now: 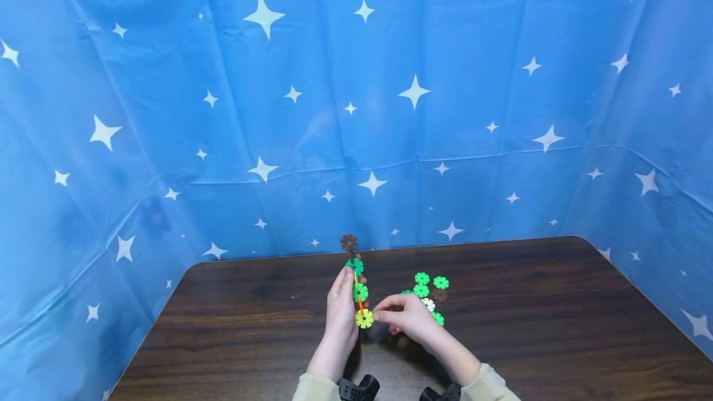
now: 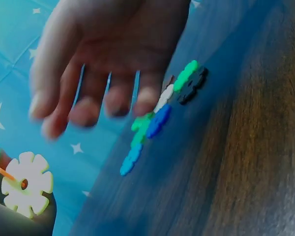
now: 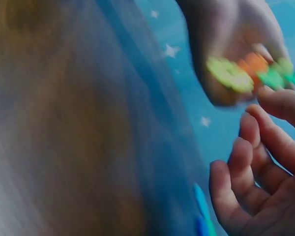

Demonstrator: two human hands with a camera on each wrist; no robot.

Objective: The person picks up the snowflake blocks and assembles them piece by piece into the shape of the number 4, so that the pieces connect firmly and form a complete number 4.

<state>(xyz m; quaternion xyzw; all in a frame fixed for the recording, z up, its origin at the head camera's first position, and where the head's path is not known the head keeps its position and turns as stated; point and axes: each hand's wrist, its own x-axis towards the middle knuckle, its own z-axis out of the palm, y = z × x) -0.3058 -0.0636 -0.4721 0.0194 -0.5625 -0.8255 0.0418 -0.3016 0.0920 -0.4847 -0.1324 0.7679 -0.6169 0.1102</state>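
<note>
My left hand (image 1: 340, 308) grips a chain of slotted plastic flower discs, held upright over the table. From the top run a brown disc (image 1: 349, 242), a green disc (image 1: 356, 263), another green disc (image 1: 361, 293) and a yellow disc (image 1: 364, 319), with an orange disc (image 1: 361, 306) edge-on just above the yellow one. My right hand (image 1: 411, 319) hovers at the yellow disc's right side, thumb and forefinger close together. In the right wrist view, its loosely bent fingers (image 3: 242, 152) hold nothing and stand apart from the yellow disc (image 3: 230, 74).
Loose discs lie right of the hands: several green discs (image 1: 421, 290), a white disc (image 1: 428, 304) and a brown disc (image 1: 440, 294). The left wrist view adds a blue disc (image 2: 159, 120) and a black disc (image 2: 192, 86). A star-patterned blue cloth (image 1: 356, 141) hangs behind the dark wooden table (image 1: 239, 327).
</note>
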